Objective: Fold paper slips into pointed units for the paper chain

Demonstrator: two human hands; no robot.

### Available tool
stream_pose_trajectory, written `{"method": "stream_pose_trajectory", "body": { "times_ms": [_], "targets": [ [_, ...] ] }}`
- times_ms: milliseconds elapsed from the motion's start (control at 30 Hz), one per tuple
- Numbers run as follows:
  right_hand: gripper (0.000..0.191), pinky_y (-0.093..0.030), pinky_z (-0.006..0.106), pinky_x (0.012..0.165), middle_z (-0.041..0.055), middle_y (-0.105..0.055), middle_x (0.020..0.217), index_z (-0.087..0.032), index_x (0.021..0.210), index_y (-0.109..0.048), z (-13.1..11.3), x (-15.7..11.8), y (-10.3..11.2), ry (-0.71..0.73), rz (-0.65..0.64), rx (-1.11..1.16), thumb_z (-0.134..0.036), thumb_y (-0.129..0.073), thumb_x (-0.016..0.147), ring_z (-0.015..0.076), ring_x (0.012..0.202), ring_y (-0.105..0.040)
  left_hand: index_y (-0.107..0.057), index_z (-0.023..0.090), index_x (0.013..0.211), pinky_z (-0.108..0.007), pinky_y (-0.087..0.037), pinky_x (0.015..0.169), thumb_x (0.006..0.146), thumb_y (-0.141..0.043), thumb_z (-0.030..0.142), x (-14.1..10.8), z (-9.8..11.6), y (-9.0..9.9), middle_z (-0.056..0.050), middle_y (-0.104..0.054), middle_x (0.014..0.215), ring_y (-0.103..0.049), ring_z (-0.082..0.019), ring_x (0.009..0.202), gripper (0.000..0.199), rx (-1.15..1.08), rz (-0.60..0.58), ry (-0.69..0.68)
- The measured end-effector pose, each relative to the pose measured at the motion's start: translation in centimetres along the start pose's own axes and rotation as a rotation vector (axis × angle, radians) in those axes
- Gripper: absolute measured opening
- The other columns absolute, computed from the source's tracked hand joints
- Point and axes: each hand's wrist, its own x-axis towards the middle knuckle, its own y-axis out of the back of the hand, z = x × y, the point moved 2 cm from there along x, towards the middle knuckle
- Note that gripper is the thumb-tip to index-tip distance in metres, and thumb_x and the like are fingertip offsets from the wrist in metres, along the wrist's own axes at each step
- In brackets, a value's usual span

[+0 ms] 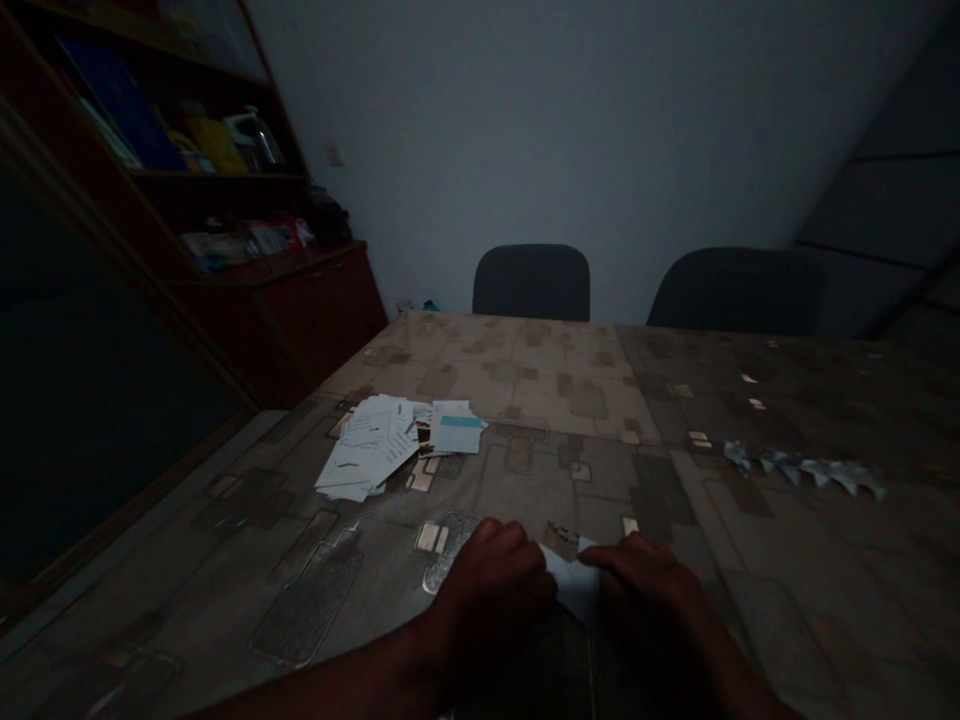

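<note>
Near the table's front edge, my left hand [499, 580] is closed on the left side of a small white paper [576, 585]. My right hand [645, 585] grips the same paper from the right, its fingers bent over the edge. A dark printed patch shows just above the paper, between both hands. Farther left on the patterned table lies a loose pile of white printed papers [371, 440]. Touching it on the right is a smaller stack of cards [457, 428] with a light blue band. The fingertips are dim and partly hidden.
On the right of the table [600, 390] stands a row of folded, pointed paper pieces [806, 470]. Two grey chairs [531, 282] are behind the far edge, against the wall. At the left is a dark red cabinet [322, 310] with filled shelves.
</note>
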Motion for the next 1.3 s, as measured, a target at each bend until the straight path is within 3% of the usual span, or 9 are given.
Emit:
{"method": "stream_pose_trajectory", "body": {
  "times_ms": [167,267,367,567,700,1100,1300],
  "targets": [
    [0.038,-0.037,0.033,0.067,0.0035,-0.070,0.076,-0.028,0.088,-0.074,0.0,0.5,0.1,0.067,-0.056,-0.216,-0.003,-0.055,0.067,0.0216,0.073,-0.059,-0.054,0.017,0.065,-0.031,-0.025,0.062,0.089,-0.057,0.015,-0.3,-0.7,0.0,0.001,-0.056,0.062,-0.044,-0.014,0.064,0.024,-0.029,0.025,0.020],
    [0.026,-0.034,0.031,0.064,0.0040,-0.065,0.076,-0.027,0.078,-0.074,0.0,0.6,0.2,0.049,-0.053,-0.263,-0.007,-0.061,0.068,0.0215,0.073,-0.056,-0.057,0.017,0.065,-0.030,-0.028,0.064,0.085,-0.059,0.014,-0.3,-0.6,0.5,0.001,-0.058,0.062,-0.048,-0.014,0.066,0.020,-0.122,-0.004,0.083],
    [0.016,-0.033,0.029,0.062,0.0032,-0.063,0.073,-0.026,0.070,-0.072,0.2,0.6,0.3,0.061,-0.086,-0.224,-0.011,-0.065,0.073,0.0202,0.071,-0.055,-0.059,0.018,0.068,-0.029,-0.030,0.065,0.082,-0.060,0.011,-0.3,-0.4,0.9,0.001,-0.060,0.064,-0.051,-0.015,0.068,0.015,-0.229,-0.027,0.169],
    [0.018,-0.038,0.031,0.067,0.0018,-0.064,0.074,-0.022,0.070,-0.069,0.4,0.6,0.3,-0.014,-0.126,-0.044,-0.010,-0.064,0.082,0.0194,0.076,-0.058,-0.062,0.018,0.076,-0.028,-0.033,0.067,0.074,-0.070,0.011,-1.1,-0.2,0.6,0.001,-0.063,0.069,-0.055,-0.016,0.070,0.011,-0.316,-0.027,0.351],
    [0.016,-0.038,0.031,0.069,0.0013,-0.063,0.076,-0.022,0.072,-0.068,0.4,0.7,0.0,-0.058,-0.126,0.020,-0.015,-0.063,0.085,0.0195,0.077,-0.058,-0.065,0.020,0.081,-0.028,-0.034,0.066,0.075,-0.069,0.008,-1.3,0.0,0.8,0.002,-0.064,0.068,-0.056,-0.016,0.070,0.014,-0.359,-0.005,0.465],
    [0.016,-0.035,0.033,0.071,0.0007,-0.064,0.074,-0.023,0.069,-0.064,0.3,0.8,-0.7,-0.174,-0.046,-0.074,-0.028,-0.067,0.085,0.0218,0.077,-0.058,-0.067,0.024,0.091,-0.030,-0.034,0.068,0.083,-0.066,0.016,0.0,0.3,0.7,0.000,-0.065,0.073,-0.055,-0.018,0.072,0.011,-0.298,-0.038,0.487],
    [0.032,-0.036,0.033,0.069,0.0013,-0.062,0.071,-0.022,0.067,-0.060,0.0,0.9,-0.6,-0.184,-0.042,-0.053,-0.038,-0.052,0.094,0.0209,0.073,-0.058,-0.064,0.025,0.095,-0.032,-0.033,0.072,0.084,-0.066,0.016,0.0,0.4,0.8,0.002,-0.066,0.080,-0.055,-0.019,0.076,0.014,-0.319,-0.061,0.486]
  ]
}}
